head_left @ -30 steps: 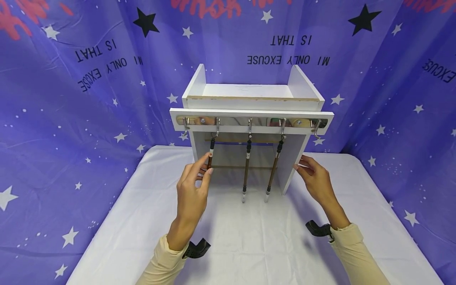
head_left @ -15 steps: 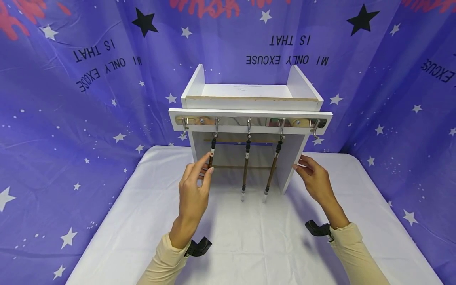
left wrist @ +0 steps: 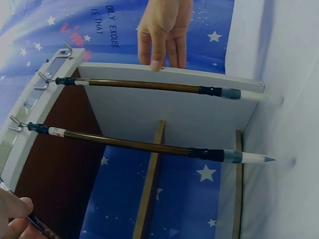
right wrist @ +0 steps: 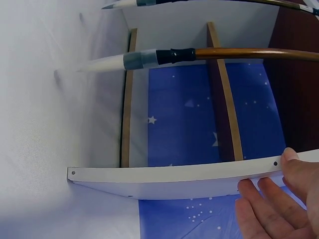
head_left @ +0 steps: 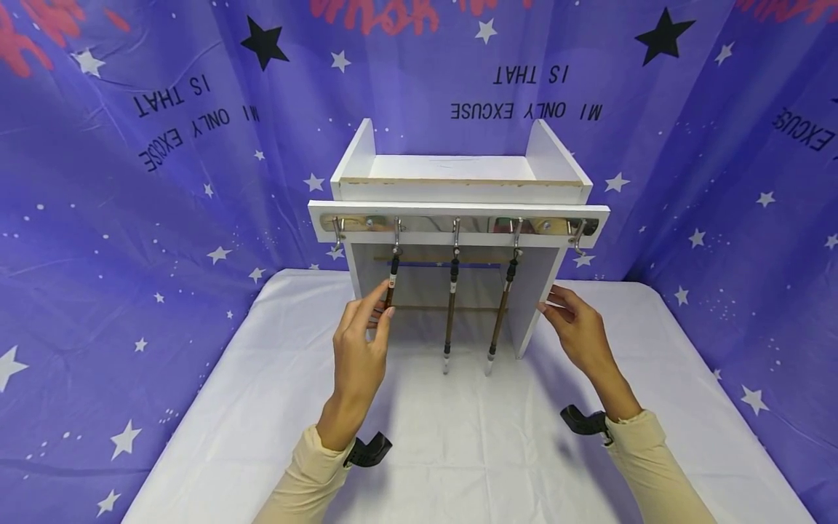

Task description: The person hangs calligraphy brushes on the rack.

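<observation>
My left hand (head_left: 358,353) pinches a dark calligraphy brush (head_left: 392,280) between thumb and fingers, its top end right at the second hook from the left. Only a short piece of this brush's handle (left wrist: 42,226) shows in the left wrist view; the hand hides its lower part. Two more calligraphy brushes with brown handles and white tips hang by loops, a middle one (head_left: 452,306) and a right one (head_left: 503,306). With its thumb on the front edge and fingers behind, my right hand (head_left: 583,331) grips the right side panel (right wrist: 174,174) of the white rack (head_left: 458,192).
A metal strip with several hooks runs along the rack's front board (head_left: 428,236); both outermost hooks bear nothing. White cloth (head_left: 249,407) covers the table under the rack. A purple starry curtain (head_left: 164,218) closes off the back and sides.
My left hand has shifted slightly right with its brush, whose top has come in line under the second hook. The right hand stays on the panel, and the hanging brushes sway slightly.
</observation>
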Motion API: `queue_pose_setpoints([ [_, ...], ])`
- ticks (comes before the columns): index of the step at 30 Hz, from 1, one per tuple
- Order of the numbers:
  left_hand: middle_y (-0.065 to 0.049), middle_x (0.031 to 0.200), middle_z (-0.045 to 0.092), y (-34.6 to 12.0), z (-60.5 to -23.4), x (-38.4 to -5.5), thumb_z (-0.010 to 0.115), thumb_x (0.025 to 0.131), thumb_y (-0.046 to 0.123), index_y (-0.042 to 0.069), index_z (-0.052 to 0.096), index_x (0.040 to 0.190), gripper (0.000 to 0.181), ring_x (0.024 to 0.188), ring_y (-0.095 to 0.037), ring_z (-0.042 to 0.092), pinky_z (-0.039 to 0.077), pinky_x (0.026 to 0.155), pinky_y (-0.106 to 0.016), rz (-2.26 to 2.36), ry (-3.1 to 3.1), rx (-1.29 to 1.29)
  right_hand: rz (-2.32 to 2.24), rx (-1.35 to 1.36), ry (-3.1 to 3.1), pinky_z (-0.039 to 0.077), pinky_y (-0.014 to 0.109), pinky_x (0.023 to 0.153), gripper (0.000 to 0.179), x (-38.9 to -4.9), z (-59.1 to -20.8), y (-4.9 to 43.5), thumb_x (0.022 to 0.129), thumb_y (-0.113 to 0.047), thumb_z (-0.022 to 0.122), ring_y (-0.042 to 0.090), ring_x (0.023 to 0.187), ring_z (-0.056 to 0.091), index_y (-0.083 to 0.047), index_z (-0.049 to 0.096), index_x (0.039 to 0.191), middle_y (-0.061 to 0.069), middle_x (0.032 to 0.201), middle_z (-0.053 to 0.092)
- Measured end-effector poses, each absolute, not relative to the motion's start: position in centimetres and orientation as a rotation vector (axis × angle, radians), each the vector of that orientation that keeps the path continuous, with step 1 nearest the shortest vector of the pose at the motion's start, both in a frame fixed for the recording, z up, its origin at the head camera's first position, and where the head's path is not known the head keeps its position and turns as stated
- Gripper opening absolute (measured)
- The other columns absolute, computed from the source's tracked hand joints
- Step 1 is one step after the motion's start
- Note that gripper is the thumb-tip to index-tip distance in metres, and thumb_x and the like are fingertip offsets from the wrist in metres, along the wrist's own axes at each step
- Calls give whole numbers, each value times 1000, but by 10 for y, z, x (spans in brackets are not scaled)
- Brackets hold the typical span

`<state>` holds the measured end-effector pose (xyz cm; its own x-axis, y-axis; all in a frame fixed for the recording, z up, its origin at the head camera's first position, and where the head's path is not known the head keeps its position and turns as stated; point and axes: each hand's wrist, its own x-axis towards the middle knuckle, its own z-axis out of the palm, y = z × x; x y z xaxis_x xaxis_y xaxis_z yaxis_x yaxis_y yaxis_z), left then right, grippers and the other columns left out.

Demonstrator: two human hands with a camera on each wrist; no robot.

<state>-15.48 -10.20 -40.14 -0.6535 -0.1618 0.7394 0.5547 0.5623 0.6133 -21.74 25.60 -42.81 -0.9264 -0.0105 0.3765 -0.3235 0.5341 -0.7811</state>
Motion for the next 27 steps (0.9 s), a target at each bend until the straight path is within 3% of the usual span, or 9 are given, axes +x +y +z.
queue_pose_setpoints([
  [27,-15,111,70,-97,-417,-172,71,101,7,16,69,142,42,92,-26,71,64,78,-38,-1163,-1966,-287,1359,264,-2451,46,-2,86,47,-217,-430,256,106,-25,67,41,122,69,-3,59,148,23,138,67],
])
